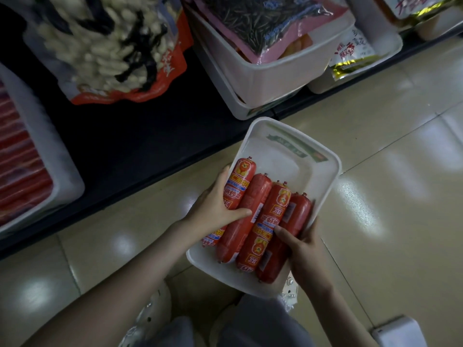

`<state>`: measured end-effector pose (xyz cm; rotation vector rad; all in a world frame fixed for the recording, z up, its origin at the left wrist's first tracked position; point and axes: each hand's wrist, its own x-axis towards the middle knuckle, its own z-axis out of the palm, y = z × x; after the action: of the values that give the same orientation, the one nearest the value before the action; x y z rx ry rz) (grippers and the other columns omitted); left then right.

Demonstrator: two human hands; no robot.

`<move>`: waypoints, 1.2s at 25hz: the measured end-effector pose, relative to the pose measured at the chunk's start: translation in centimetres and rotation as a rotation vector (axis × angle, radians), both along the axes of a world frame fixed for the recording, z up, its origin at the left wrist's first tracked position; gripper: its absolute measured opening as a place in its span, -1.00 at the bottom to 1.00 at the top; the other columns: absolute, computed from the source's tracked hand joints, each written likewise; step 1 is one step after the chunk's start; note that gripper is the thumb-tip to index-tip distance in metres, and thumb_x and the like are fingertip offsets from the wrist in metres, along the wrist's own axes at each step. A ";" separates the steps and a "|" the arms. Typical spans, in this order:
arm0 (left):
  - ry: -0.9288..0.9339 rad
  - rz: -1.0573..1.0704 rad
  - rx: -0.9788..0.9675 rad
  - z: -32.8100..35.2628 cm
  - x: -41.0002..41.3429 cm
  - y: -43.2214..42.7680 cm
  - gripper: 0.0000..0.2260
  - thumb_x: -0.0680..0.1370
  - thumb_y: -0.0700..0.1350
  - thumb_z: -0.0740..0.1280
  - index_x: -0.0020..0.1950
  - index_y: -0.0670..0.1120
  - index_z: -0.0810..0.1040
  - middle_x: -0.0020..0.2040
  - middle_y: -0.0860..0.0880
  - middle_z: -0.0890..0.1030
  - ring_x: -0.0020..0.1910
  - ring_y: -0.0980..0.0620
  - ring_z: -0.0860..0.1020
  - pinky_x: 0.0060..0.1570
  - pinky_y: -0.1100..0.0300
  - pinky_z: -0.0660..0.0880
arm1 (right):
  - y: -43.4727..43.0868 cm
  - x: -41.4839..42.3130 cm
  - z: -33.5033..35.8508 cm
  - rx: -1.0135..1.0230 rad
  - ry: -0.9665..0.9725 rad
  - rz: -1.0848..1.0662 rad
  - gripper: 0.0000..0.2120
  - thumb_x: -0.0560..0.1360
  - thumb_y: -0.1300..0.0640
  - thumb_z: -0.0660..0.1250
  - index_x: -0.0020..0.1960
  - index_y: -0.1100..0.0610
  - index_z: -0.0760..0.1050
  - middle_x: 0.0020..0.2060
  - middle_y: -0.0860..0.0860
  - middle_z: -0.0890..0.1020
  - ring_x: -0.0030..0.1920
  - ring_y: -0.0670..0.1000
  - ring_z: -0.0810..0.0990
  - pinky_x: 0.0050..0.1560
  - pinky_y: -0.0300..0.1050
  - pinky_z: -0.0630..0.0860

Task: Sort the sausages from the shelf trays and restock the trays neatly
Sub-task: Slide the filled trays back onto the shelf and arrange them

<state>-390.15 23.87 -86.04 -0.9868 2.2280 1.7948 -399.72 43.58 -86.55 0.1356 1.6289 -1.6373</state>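
My left hand (pixel 215 206) is curling round the leftmost sausage (pixel 239 186), thumb reaching across its neighbour. My right hand (pixel 304 249) is gripping the right edge of the white tray (pixel 283 159), thumb pressing on the row. Four sausages (pixel 271 214) are lying side by side in the tray's near half, long axes pointing toward the shelf (pixel 130 146). The tray's far half is sitting bare, straight beyond my fingertips and nearer my left hand.
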 end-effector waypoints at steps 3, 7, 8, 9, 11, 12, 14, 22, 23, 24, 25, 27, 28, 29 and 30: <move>0.011 0.085 0.010 2.3 3.2 -0.6 -0.11 0.38 0.09 0.51 0.51 0.23 -0.02 0.25 0.23 0.42 0.19 0.19 0.49 0.17 0.06 0.50 | -1.5 1.7 2.2 -0.003 -0.018 0.105 -0.37 0.41 0.39 0.39 0.32 -0.10 0.31 0.16 0.12 0.60 0.14 0.18 0.61 0.08 0.22 0.56; 0.039 0.268 0.009 4.7 8.3 -1.7 -0.11 0.38 0.04 0.53 0.53 0.17 0.02 0.22 0.25 0.44 0.18 0.20 0.50 0.18 0.04 0.49 | -4.7 3.4 4.7 -0.010 -0.010 0.289 -0.37 0.40 0.36 0.42 0.32 -0.09 0.31 0.11 0.05 0.64 0.09 0.13 0.64 0.00 0.13 0.60; 0.052 0.326 0.005 5.0 9.5 -2.1 -0.13 0.38 0.01 0.53 0.51 0.18 0.05 0.20 0.29 0.45 0.16 0.24 0.51 0.17 0.05 0.50 | -5.8 3.7 5.1 -0.014 0.008 0.334 -0.36 0.38 0.34 0.44 0.33 -0.07 0.31 0.11 0.04 0.64 0.09 0.13 0.64 0.00 0.11 0.60; 0.063 0.378 0.001 5.2 10.6 -2.5 -0.17 0.38 0.00 0.54 0.49 0.19 0.09 0.17 0.32 0.46 0.14 0.28 0.51 0.15 0.07 0.50 | -7.0 4.0 5.4 -0.020 0.013 0.376 -0.36 0.37 0.34 0.45 0.34 -0.05 0.30 0.11 0.04 0.64 0.09 0.12 0.64 -0.02 0.07 0.60; 0.079 0.477 0.002 5.4 12.6 -3.4 -0.20 0.38 -0.04 0.54 0.44 0.24 0.12 0.14 0.39 0.46 0.11 0.36 0.50 0.13 0.14 0.49 | -9.4 4.7 5.8 -0.040 -0.002 0.461 -0.33 0.37 0.36 0.43 0.36 -0.03 0.28 0.12 0.05 0.62 0.09 0.09 0.64 -0.06 -0.01 0.61; 0.092 0.517 0.008 5.4 13.2 -3.8 -0.20 0.38 -0.07 0.54 0.45 0.22 0.12 0.14 0.40 0.45 0.12 0.37 0.49 0.12 0.17 0.48 | -10.5 4.9 5.8 -0.051 -0.010 0.493 -0.32 0.38 0.39 0.42 0.38 -0.01 0.26 0.12 0.06 0.61 0.08 0.09 0.64 -0.08 -0.04 0.61; 0.120 0.587 0.016 5.3 14.2 -4.7 -0.19 0.39 -0.12 0.53 0.48 0.14 0.12 0.20 0.32 0.44 0.13 0.38 0.49 0.11 0.27 0.46 | -12.9 4.9 5.8 -0.053 -0.004 0.557 -0.30 0.37 0.42 0.41 0.39 0.03 0.25 0.12 0.09 0.60 0.06 0.08 0.65 -0.11 -0.08 0.61; 0.094 0.853 0.005 4.4 13.4 -9.2 -0.27 0.37 -0.09 0.55 0.39 0.10 0.19 0.05 0.21 0.56 0.00 0.28 0.57 0.05 0.23 0.50 | -22.8 1.9 4.5 -0.064 0.170 0.849 -0.20 0.29 0.38 0.51 0.39 -0.06 0.29 0.13 0.03 0.61 0.12 0.04 0.62 0.05 0.00 0.58; 0.091 0.876 0.008 4.6 12.8 -9.9 -0.28 0.37 -0.07 0.56 0.37 0.10 0.19 0.03 0.21 0.55 0.00 0.23 0.58 0.05 0.19 0.50 | -24.1 1.2 4.6 -0.065 0.194 0.866 -0.21 0.31 0.38 0.50 0.39 -0.06 0.28 0.15 0.03 0.59 0.12 0.02 0.62 0.06 -0.01 0.58; 0.080 0.892 0.017 4.7 12.3 -10.6 -0.26 0.36 -0.05 0.56 0.39 0.07 0.18 0.02 0.20 0.55 -0.01 0.18 0.58 0.06 0.16 0.51 | -25.1 0.8 4.7 -0.050 0.231 0.868 -0.23 0.32 0.34 0.51 0.40 -0.04 0.26 0.20 0.05 0.56 0.14 0.01 0.60 0.09 0.02 0.57; 0.063 0.903 0.030 4.8 12.0 -11.1 -0.21 0.36 -0.04 0.56 0.43 0.04 0.15 0.00 0.19 0.55 -0.03 0.16 0.58 0.05 0.13 0.50 | -25.7 0.7 5.1 0.024 0.318 0.871 -0.23 0.33 0.23 0.54 0.41 0.00 0.23 0.27 0.10 0.51 0.21 0.03 0.56 0.19 0.09 0.52; 0.032 0.915 0.048 5.0 11.7 -11.7 -0.13 0.35 -0.03 0.56 0.48 0.03 0.07 -0.01 0.17 0.54 -0.09 0.18 0.56 0.00 0.14 0.47 | -25.1 1.7 5.1 0.403 0.723 0.934 -0.10 0.38 -0.10 0.48 0.53 0.09 0.06 0.49 0.15 0.21 0.47 0.15 0.21 0.47 0.19 0.14; 0.016 0.920 0.048 5.0 11.6 -11.8 -0.10 0.35 -0.02 0.57 0.49 0.03 0.05 0.02 0.14 0.55 -0.10 0.16 0.56 -0.01 0.14 0.46 | -23.5 3.3 5.2 0.542 0.988 0.967 -0.04 0.40 -0.26 0.37 0.56 0.13 -0.03 0.54 0.12 0.04 0.53 0.17 0.02 0.50 0.14 -0.09; 0.002 0.926 0.044 4.9 11.7 -11.8 -0.08 0.34 -0.01 0.57 0.50 0.03 0.04 0.06 0.10 0.57 -0.08 0.12 0.56 0.01 0.14 0.46 | -21.5 5.6 5.5 0.529 1.232 1.002 0.00 0.37 -0.38 0.27 0.56 0.13 -0.06 0.54 0.08 -0.04 0.54 0.15 -0.07 0.48 0.08 -0.22; -0.004 0.930 0.037 4.7 11.7 -11.9 -0.07 0.33 0.00 0.57 0.51 0.02 0.04 0.09 0.07 0.57 -0.05 0.09 0.56 0.03 0.14 0.46 | -19.3 7.7 5.2 0.429 1.422 1.076 0.03 0.32 -0.43 0.25 0.57 0.09 -0.03 0.53 0.07 -0.01 0.53 0.14 -0.06 0.47 0.08 -0.23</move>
<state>-378.46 11.99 -81.30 -2.2575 1.8181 2.0634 -391.99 24.25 -81.39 -1.7100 2.2680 -0.3460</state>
